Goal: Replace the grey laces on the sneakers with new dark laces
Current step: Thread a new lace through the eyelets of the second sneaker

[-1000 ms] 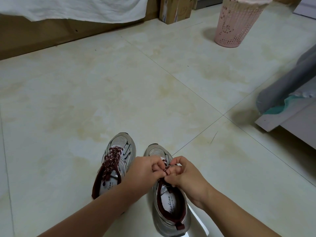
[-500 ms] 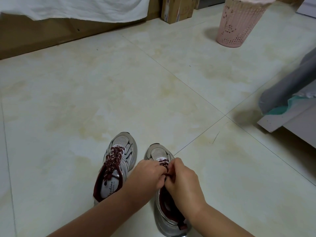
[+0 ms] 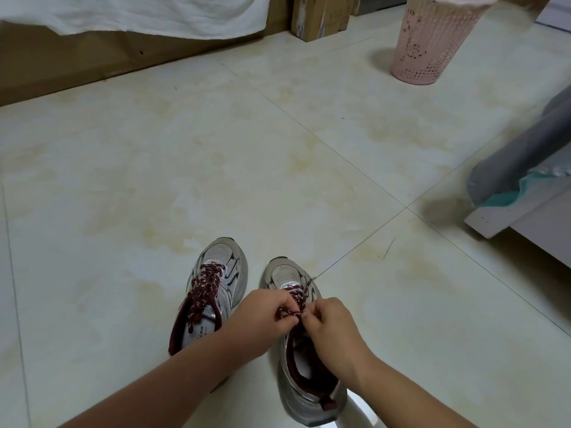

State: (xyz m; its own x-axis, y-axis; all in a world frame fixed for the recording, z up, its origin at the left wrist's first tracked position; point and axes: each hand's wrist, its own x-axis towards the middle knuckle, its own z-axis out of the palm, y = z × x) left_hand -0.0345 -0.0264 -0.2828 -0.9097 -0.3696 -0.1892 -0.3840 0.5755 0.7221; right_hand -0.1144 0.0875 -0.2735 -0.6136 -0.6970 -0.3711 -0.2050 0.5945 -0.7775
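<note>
Two grey sneakers with dark red lining stand side by side on the tiled floor, toes pointing away from me. The left sneaker (image 3: 216, 291) is laced with a dark red speckled lace. Over the right sneaker (image 3: 287, 273), my left hand (image 3: 262, 319) and my right hand (image 3: 333, 329) meet at the eyelets. Both pinch the dark red lace (image 3: 292, 312) between fingertips; a loop of it shows between them, and one lace end (image 3: 309, 284) sticks out toward the toe. My hands hide the tongue and most eyelets.
A pink perforated basket (image 3: 432, 47) stands at the far right. Wooden furniture (image 3: 77, 63) draped with white cloth (image 3: 139, 13) runs along the back. A grey bundle (image 3: 519, 156) and a white board edge (image 3: 494, 220) jut in from the right.
My hands have drawn slightly apart, so a loop of the dark red lace now shows between them. A lace end now pokes out toward the toe.
</note>
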